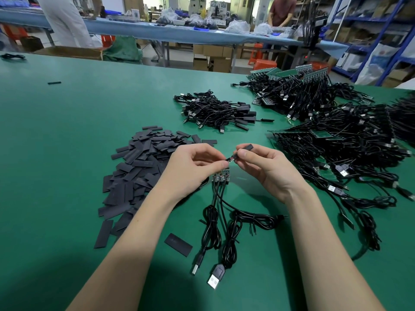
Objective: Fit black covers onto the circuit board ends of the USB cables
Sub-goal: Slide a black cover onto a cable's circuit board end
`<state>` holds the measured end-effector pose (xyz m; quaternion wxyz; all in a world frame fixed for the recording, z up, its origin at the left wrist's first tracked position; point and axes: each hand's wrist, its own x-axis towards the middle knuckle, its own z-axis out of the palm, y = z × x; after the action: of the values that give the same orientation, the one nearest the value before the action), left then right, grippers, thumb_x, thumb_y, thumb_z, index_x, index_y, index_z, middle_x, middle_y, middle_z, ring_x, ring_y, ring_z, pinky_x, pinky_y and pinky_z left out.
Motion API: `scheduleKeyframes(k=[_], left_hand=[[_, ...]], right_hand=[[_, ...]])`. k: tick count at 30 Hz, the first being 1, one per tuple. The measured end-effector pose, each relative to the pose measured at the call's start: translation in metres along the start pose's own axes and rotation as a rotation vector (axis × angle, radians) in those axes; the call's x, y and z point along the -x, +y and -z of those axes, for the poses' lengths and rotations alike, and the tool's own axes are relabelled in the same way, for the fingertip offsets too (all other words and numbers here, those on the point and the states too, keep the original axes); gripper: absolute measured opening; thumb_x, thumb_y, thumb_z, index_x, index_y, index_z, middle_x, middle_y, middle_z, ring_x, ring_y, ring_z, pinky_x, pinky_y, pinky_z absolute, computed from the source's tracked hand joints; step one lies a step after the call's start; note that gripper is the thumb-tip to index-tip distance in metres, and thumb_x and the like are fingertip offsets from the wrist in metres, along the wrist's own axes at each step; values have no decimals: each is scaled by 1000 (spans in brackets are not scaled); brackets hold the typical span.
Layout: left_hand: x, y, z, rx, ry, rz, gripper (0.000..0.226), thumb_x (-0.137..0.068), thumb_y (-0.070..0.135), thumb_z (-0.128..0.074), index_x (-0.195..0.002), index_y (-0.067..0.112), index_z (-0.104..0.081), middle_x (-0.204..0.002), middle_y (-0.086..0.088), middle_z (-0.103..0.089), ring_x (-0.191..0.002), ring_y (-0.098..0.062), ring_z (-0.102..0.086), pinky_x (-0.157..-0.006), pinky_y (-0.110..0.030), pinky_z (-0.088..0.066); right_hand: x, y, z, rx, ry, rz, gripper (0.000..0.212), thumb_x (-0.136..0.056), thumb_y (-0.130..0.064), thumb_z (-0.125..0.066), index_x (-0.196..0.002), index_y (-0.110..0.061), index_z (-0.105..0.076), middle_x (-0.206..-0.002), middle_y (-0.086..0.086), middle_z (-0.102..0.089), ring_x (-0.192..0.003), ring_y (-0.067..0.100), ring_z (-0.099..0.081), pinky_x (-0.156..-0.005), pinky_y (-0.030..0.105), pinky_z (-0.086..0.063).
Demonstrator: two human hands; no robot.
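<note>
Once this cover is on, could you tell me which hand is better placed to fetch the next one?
Probably the left hand: the pile of black covers lies directly beside it, while the right hand, pinching the current black cover, sits nearer the cable heaps.

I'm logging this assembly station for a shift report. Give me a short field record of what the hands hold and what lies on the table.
left hand: pinches the small circuit board end of a cable
right hand: pinches a black tubular cover, apparently partly slid onto that board
loose flat black covers: heap on the green table, left of the hands
covered cables: pile beyond the hands
uncovered black USB cables: large tangle at right
</note>
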<state>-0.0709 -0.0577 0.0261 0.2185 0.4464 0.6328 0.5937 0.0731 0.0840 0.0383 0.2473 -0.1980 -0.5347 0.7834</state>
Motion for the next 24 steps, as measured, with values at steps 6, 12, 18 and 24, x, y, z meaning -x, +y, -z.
scheduleKeyframes(k=[6,12,18,24], left_hand=[[1,-4,0,-4,24,-21,7,-79,16,-86,-82,20,-81,-80,2,-78,-75,-11,-73,-76,-20,-57],[2,-5,2,-26,8,-33,6,-80,18,-86,-82,20,-81,-79,2,-78,-74,-12,-73,-74,-20,-57],[1,-4,2,1,1,-52,7,-81,16,-85,-83,21,-81,-80,0,-78,-74,-12,-72,-74,-20,-57],[1,-2,2,35,-14,-41,8,-81,13,-84,-86,15,-78,-81,0,-78,-76,-10,-73,-74,-18,-55]], right_hand=[[-2,3,-1,-39,8,-16,23,-70,-7,-77,-93,-3,-76,-87,10,-77,-78,15,-74,-71,16,-57],[-3,6,-3,-49,-10,-29,19,-70,-7,-78,-90,-6,-80,-90,10,-77,-81,15,-74,-72,16,-57],[-2,7,-6,-43,-50,-57,18,-71,-7,-78,-89,-9,-82,-93,11,-77,-83,16,-74,-74,17,-58],[-2,8,-7,-48,-76,-67,15,-72,-8,-77,-87,-10,-82,-91,9,-77,-83,15,-74,-74,16,-57]])
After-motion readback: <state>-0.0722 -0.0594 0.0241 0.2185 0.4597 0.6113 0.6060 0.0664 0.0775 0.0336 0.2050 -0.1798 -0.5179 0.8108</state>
